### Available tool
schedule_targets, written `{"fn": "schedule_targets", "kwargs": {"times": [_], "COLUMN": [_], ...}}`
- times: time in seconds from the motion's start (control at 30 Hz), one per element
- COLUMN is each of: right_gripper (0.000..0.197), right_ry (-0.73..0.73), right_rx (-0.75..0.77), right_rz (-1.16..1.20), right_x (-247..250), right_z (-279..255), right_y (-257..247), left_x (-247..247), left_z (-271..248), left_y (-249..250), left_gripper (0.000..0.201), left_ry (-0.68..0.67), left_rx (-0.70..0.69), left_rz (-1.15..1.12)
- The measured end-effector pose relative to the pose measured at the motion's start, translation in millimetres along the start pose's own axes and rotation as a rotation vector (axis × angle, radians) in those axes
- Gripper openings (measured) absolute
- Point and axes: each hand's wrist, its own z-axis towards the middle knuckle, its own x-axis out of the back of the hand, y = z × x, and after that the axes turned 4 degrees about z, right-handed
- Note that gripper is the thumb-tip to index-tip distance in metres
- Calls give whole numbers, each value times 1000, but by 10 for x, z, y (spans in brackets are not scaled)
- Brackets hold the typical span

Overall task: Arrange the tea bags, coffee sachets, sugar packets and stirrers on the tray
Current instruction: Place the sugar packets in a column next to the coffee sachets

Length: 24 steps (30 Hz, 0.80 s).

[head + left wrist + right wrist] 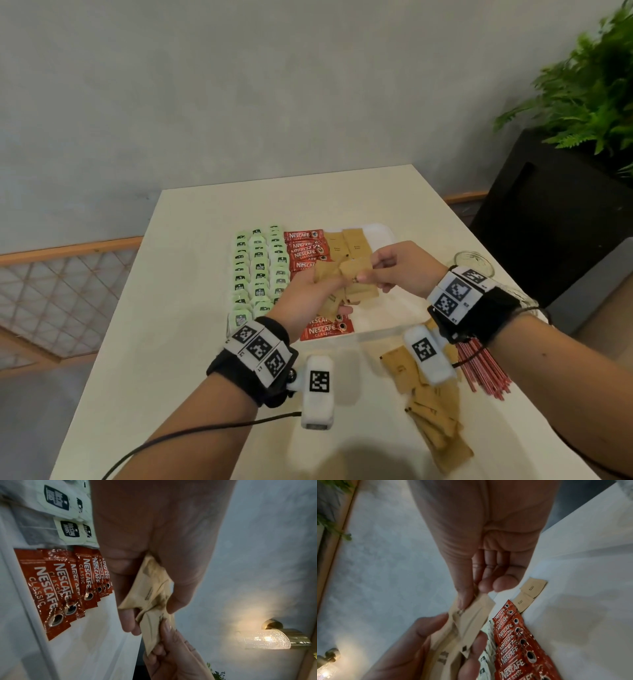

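A white tray [394,308] carries rows of green tea bags [258,270] on its left, red coffee sachets [305,246] down the middle and two brown sugar packets [346,245] at the far end. Above the tray my left hand [325,291] grips a bunch of brown sugar packets [152,588]. My right hand [370,274] pinches one packet [476,615] of that bunch between thumb and forefinger. More loose sugar packets [428,407] lie on the table at front right. A bundle of red stirrers [483,370] lies beside them, partly under my right wrist.
A glass jar [474,263] stands on the table right of the tray. The cream table [171,342] has bare surface to the left and in front of the tray. A black planter with a fern [582,102] stands beyond the right edge.
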Motion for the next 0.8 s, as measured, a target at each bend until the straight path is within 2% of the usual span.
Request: {"fn": "schedule_targets", "kwargs": {"times": [0.17, 0.3, 0.4, 0.53, 0.8], "right_gripper": [21, 10, 7, 9, 9], "right_ry": [17, 62, 158, 231, 304], "right_rx": [-85, -168, -253, -359, -306], "right_rz": [92, 155, 81, -6, -104], "right_x": [-21, 19, 32, -20, -210], "right_z": [244, 517, 755, 1009, 1198], "right_y": [148, 326, 494, 690, 685], "left_x": [30, 149, 276, 422, 595], "left_z": [180, 314, 407, 502, 553], "left_y": [-34, -81, -109, -126, -166], "left_gripper": [25, 20, 15, 17, 24], "left_ry": [79, 144, 210, 255, 248], "left_rx": [-9, 69, 123, 111, 110], "left_rz": [-25, -124, -200, -179, -262]}}
